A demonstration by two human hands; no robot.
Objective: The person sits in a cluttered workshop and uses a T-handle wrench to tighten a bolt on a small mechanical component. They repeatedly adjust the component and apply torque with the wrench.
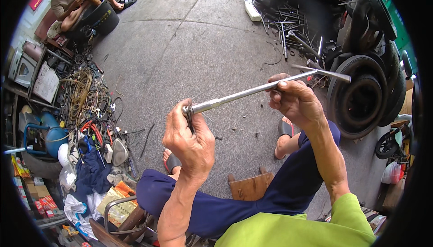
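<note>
A long silver T-handled socket wrench lies diagonally across my view, its crossbar at the upper right. My left hand is closed on the socket end at the lower left, where a thin dark looped piece, too unclear to name, hangs around the metal beside my fingers. Higher and to the right, my right hand grips the shaft just below the crossbar, thumb on top and fingers curled beneath. The far tip under my left fingers is partly hidden.
A person sits by a black bucket. Tangled cables and clutter line the left. Metal tools and stacked tyres stand right. A small wooden stool is between my feet on the concrete floor.
</note>
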